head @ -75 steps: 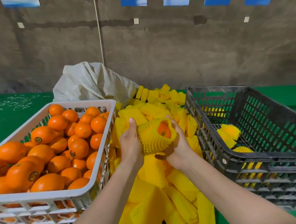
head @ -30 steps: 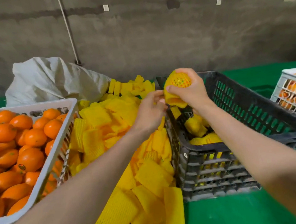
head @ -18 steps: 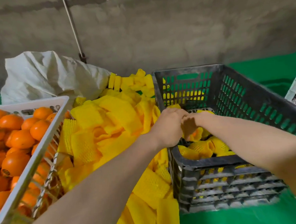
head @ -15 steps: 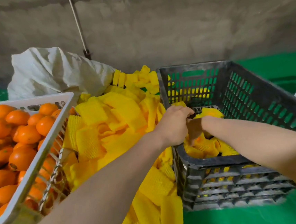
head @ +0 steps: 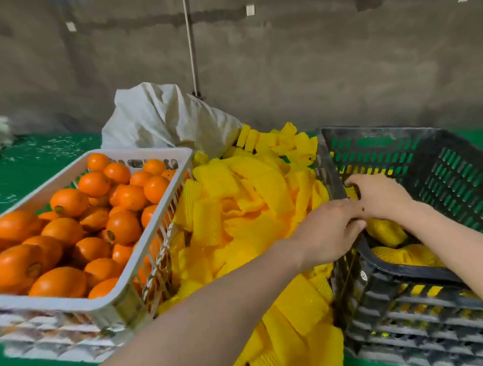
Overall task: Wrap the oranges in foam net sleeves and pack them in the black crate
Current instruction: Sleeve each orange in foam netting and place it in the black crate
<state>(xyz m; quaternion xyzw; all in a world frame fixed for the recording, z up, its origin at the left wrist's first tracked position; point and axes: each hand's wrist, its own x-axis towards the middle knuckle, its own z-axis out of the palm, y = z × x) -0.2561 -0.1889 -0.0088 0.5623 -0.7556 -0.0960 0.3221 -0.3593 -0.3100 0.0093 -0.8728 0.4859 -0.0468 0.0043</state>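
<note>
Judged sleeved oranges firm under soft, grippy foam; best cupped whole. Found left hand, right hand curled, couldn't tell around what.

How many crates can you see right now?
2. The white crate, full of unwrapped oranges, sits on the left; the black crate sits on the right. Others may lie outside the frame.

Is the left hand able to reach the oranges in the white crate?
Probably yes. The left hand is by the black crate, and the oranges sit heaped in the open-topped white crate; only soft foam sleeves lie between.
</note>
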